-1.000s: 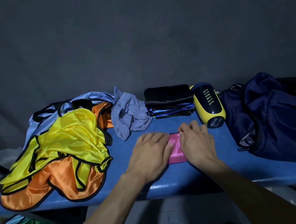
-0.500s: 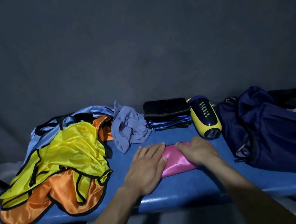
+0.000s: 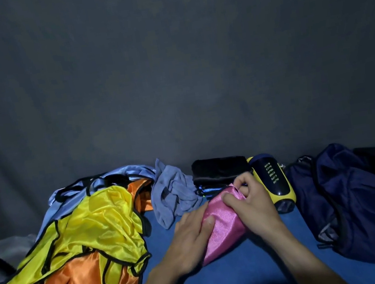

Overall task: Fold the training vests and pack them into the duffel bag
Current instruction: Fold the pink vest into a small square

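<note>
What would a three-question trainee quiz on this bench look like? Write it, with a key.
1. True or false: the duffel bag lies right of the pink vest.
2. Which vest tops the unfolded pile: A yellow, B green, C red?
3. Which hand pinches the pink vest's far end?

Key: 1 true. 2 A, the yellow vest. 3 the right hand; the left hand holds its near side, thumb on top.

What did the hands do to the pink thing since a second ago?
Both hands were pressing it flat. Now the right hand pinches the folded pink vest and lifts its far end, and the left hand holds its side. The yellow and orange vests and duffel bag stayed put.
</note>
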A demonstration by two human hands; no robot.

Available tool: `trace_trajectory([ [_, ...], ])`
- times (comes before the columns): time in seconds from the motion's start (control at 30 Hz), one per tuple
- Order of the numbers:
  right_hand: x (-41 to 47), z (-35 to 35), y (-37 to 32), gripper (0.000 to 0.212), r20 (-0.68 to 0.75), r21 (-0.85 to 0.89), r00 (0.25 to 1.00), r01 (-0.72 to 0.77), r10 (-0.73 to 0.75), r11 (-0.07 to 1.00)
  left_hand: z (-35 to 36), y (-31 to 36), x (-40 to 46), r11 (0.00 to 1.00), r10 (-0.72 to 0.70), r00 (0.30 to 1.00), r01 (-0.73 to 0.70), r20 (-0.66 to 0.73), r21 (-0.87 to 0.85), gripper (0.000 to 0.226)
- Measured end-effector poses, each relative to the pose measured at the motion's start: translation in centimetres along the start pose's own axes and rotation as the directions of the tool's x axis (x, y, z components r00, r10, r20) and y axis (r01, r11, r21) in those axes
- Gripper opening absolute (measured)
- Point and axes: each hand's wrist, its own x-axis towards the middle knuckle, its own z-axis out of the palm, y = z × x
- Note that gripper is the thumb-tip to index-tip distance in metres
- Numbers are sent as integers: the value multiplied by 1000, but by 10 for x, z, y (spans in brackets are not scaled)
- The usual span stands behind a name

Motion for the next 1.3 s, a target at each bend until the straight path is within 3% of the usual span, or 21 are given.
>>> trace_trajectory([
  [0.13,16,-4,-15,28,92,23,989,118,-120,993,-12,1,11,933,-49,999,52,18,-355,51],
  [0.3,45,-14,-24,28,0,79,996,88,-88,993,-30,14,29,909,-25,990,-36,-140,-416,38],
  [0.4,68,-16,-19,25,-105,128,991,-64,77,990,-40,21,52,949,-7,960,-82,-281,-305,25],
  [0.5,94,-22,-17,21,-167,128,970,-154,174,980,-60,19,106,977,-35,957,-27,-288,-211,19],
  [0.63,123,-34,-5,16,-217,-35,964,-163,151,986,-75,21,179,964,-176,944,107,-280,-245,13],
  [0.73,136,-39,4,20,-232,-166,968,-140,100,976,-65,23,199,976,-206,902,162,-381,-145,14],
  [0.9,145,-34,20,19,-220,-428,973,-37,-64,903,-41,16,198,991,-37,833,101,-552,87,21],
  [1.0,146,-26,24,18,-238,-456,966,-16,-105,890,-34,21,188,941,161,772,68,-615,332,5],
  [1.07,146,-26,24,18,-256,-480,957,-6,-133,877,-24,30,175,871,327,768,-19,-550,491,16],
  [1.13,146,-26,25,18,-258,-515,958,-28,-123,857,-12,30,164,787,410,839,-128,-357,603,32],
  [1.23,140,-24,21,21,-198,-692,974,-59,-111,720,-1,11,161,758,335,919,-132,-208,639,46],
  [1.3,137,-20,20,29,-94,-826,954,86,-286,557,-2,3,165,778,302,933,-122,-197,616,49],
])
